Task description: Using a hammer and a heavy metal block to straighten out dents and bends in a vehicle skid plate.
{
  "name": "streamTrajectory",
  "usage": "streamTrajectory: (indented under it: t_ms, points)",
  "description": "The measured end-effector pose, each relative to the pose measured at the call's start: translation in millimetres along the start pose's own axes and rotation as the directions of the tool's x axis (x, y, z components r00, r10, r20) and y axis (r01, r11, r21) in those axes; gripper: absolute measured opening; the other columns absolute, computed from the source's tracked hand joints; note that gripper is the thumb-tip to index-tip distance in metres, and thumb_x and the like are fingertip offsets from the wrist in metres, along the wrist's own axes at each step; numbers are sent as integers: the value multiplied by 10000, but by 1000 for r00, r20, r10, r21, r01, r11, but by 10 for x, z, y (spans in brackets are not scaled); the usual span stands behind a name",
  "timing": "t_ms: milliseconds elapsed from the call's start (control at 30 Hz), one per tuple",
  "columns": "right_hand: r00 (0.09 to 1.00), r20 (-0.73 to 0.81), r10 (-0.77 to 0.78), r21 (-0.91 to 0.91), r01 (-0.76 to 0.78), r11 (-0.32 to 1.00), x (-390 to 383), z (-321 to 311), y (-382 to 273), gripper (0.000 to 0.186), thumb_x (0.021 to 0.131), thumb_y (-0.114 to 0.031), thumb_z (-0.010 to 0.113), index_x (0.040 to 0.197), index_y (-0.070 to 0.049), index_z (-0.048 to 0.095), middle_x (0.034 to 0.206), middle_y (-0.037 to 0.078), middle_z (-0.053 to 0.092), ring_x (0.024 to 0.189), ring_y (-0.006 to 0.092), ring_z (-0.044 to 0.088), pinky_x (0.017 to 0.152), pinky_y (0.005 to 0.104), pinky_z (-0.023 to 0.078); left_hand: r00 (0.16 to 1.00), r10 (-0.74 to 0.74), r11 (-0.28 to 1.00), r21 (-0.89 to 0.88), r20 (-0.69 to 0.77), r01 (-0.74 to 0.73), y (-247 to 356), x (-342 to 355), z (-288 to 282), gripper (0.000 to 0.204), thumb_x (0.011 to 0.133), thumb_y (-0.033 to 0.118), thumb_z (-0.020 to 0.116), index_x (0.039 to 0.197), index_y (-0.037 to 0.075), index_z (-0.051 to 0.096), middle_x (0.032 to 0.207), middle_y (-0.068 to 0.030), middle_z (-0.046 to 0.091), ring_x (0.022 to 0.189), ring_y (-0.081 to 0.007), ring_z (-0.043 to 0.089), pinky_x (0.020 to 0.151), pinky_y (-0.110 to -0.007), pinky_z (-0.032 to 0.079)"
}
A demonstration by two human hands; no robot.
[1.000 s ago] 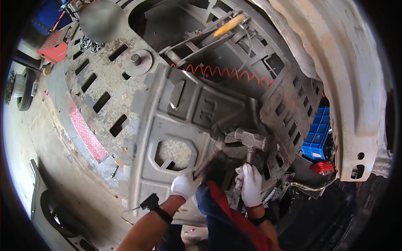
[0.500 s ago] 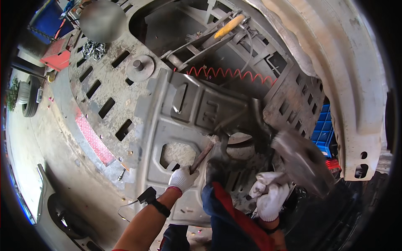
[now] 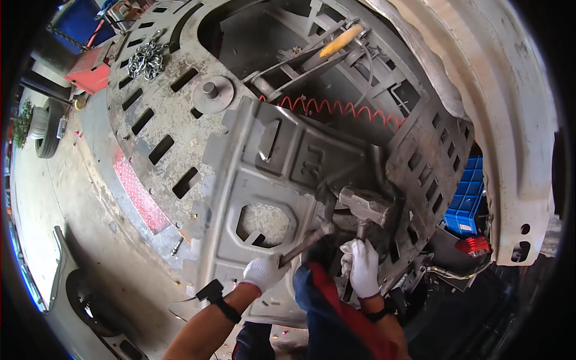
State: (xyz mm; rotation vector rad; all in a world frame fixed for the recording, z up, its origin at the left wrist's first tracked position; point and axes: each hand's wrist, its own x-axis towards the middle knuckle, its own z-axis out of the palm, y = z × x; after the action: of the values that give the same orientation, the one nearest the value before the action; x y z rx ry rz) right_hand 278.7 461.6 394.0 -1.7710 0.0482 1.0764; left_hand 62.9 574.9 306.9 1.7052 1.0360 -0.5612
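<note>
My left hand [image 3: 264, 273], in a white knitted glove, is closed round a worn, rusty-brown bar-handled tool [image 3: 303, 246]. Its far end reaches the dented edge of a grey stamped sheet-metal panel [image 3: 243, 201]; whether that end touches the metal, I cannot tell. Gripped in my gloved right hand [image 3: 362, 270] is a sledgehammer [image 3: 366, 207], its heavy steel head raised just beyond the fist, over the panel's bent right side. My knee, in a dark blue trouser leg [image 3: 324, 300] with a red stripe, rests between my forearms over the panel and hides part of it.
Under the panel lies a slotted steel platform [image 3: 159, 102] bearing a chain [image 3: 147, 60] and a round post [image 3: 210, 90]. A red coiled hose [image 3: 336, 108] crosses behind. At right hang a large pale body panel [image 3: 510, 150], a blue crate [image 3: 465, 201] and a red tail lamp [image 3: 473, 246].
The sledgehammer has swung leftward from the right side, with my right hand moving up and left. The left tool's far end has shifted right and nearer me. The view has turned slightly.
</note>
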Motion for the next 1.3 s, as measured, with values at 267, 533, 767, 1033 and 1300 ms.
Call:
streamTrajectory:
  t_ms: [267,533,767,1033,1300]
  points:
    - [989,33,146,63,-147,987,-111,-152,136,236,1077,-295,551,1064,-60,558,899,72,633,599,88,552,452,232,446,981,-104,993,-34,162,111,-180,-496,-10,487,931,538,628,1078,81,709,871,-198,731,875,-374,732,785,-475,549]
    - [992,94,84,54,-89,995,-188,-109,26,246,1086,-286,523,1037,-49,560,876,63,633,597,80,549,464,220,442,994,-29,918,-391,106,68,-177,224,-311,383,899,347,760,1137,51,706,713,-40,664,608,-132,650,561,-312,507]
    - [993,114,28,-37,-24,999,-250,-46,-9,236,1078,-250,516,1040,-21,559,861,52,628,613,66,545,490,214,437,960,-32,956,-272,277,110,-64,452,-781,377,887,317,760,1114,23,696,695,-38,651,566,-124,621,536,-305,492]
    - [979,141,150,-6,-151,989,11,-7,115,261,1047,-271,609,931,-38,599,807,44,671,567,66,544,485,226,423,976,15,990,134,216,-45,228,611,-1385,399,877,378,720,947,-10,660,655,-74,650,537,-179,619,525,-355,493]
    - [999,25,-20,367,9,930,-460,-100,-369,165,1044,-158,518,1011,-7,576,854,93,620,610,112,561,468,256,435,936,-27,990,137,352,-23,407,585,-1514,354,875,341,711,916,-6,654,650,-75,630,518,-169,586,501,-348,462]
